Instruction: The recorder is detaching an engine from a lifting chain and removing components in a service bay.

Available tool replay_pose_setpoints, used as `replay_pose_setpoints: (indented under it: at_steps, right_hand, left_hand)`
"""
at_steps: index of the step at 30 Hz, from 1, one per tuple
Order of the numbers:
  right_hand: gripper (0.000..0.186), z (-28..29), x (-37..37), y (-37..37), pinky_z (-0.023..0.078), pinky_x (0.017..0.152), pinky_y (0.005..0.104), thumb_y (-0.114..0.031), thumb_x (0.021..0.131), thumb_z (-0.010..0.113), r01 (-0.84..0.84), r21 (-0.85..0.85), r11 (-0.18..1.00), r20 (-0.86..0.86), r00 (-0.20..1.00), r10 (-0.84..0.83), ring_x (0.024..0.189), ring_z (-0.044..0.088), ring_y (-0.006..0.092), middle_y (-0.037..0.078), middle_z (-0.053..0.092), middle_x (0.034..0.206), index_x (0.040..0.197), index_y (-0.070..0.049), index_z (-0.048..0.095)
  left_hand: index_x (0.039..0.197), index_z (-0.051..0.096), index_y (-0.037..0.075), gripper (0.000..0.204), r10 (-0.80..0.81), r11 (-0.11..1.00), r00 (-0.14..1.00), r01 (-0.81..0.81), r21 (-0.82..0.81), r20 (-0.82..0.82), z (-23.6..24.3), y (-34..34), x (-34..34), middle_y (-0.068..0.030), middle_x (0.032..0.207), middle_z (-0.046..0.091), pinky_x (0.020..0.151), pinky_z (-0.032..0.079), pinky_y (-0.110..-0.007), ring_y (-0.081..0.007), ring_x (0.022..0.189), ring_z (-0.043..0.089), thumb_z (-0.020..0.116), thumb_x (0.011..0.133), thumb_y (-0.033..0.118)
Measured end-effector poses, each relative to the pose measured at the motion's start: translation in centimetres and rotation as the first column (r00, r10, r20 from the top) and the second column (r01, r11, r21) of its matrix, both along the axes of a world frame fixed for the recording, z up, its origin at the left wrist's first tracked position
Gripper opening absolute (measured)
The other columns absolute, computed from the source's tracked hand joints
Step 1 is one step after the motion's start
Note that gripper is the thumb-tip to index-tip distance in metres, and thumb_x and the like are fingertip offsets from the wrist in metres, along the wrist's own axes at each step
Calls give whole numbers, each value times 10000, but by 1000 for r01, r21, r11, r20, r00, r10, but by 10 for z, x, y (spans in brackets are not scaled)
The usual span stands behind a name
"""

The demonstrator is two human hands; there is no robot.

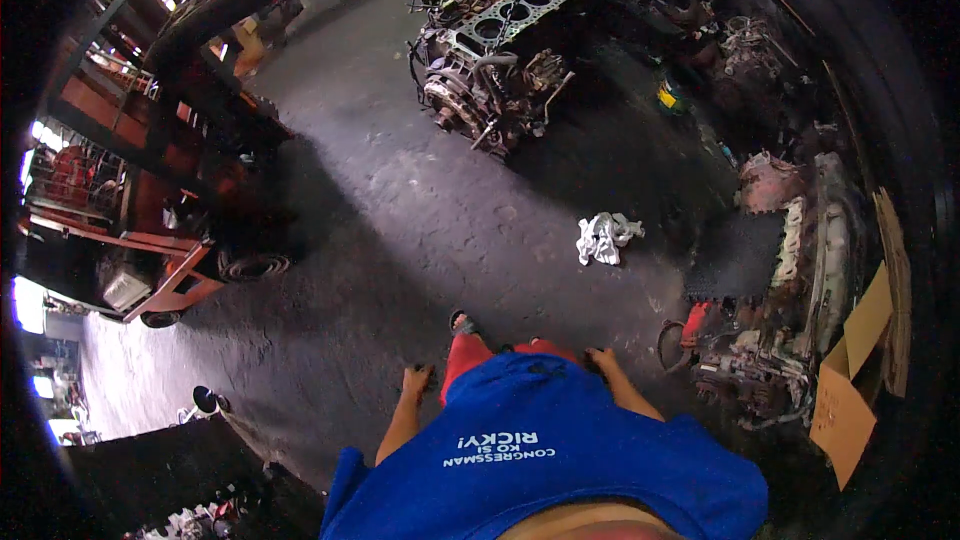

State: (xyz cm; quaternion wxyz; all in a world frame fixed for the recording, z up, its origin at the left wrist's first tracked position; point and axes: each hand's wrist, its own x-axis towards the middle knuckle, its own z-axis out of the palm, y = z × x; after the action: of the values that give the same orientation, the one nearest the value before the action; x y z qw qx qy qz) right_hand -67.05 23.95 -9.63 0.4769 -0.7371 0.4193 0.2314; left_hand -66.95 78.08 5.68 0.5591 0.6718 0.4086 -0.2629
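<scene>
My left hand [418, 377] hangs low at my left side, beside the red shorts [464, 360]. My right hand [600, 357] hangs on the other side, close to my right thigh. Both look dark and small from here, and how their fingers are bent does not show. Nothing large can be seen in either one. A crumpled white rag [606, 238] lies on the floor ahead and to the right, apart from my hands. Farther ahead is a large engine block [500, 50] with a row of open cylinder bores and a chain over it.
An orange forklift-like vehicle [165, 230] stands on the left. Along the right are greasy engine parts [755, 375], a dark radiator-like slab [738, 255], a red container [695, 323] and an open cardboard box [845, 410]. A yellow-labelled container [669, 96] stands beyond them.
</scene>
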Motion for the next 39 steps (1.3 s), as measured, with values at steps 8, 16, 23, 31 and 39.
replay_pose_setpoints:
  at_steps: [8,16,23,31,39]
  right_hand:
    - [249,112,1,-30,526,518,359,-252,839,679,99,304,948,9,994,-107,610,654,211,94,673,777,931,-21,659]
    - [273,77,-22,-49,514,488,364,-272,845,685,58,206,977,-80,996,-42,586,654,221,89,671,762,926,-14,646]
    - [257,-1,-65,-76,531,522,398,-232,824,707,-23,92,996,25,999,20,620,654,252,126,668,773,893,5,636]
    - [337,120,-37,-13,514,534,391,-261,815,713,-32,66,997,-114,993,39,626,644,241,129,656,770,931,46,636]
    - [267,46,-53,-28,506,506,375,-253,837,687,-8,26,1000,41,999,7,592,630,228,101,642,735,845,12,662]
  left_hand:
    - [1043,657,-27,374,-75,995,987,65,75,141,3,-49,-34,-103,805,686,501,489,-326,-188,591,637,650,851,294]
    - [919,684,-36,319,-90,983,993,77,167,71,21,-81,-123,-128,792,681,513,468,-338,-173,607,630,643,834,268]
    - [809,682,-23,293,-229,922,973,222,317,-17,54,-118,-134,-97,651,637,524,451,-337,-172,556,581,621,814,264]
    - [896,695,3,234,-60,989,998,57,139,11,51,-75,-140,-74,726,662,510,468,-315,-164,583,600,617,847,218]
    - [953,678,-5,251,-72,997,988,71,10,136,38,-35,-104,-73,779,669,499,486,-306,-169,635,629,630,870,226]
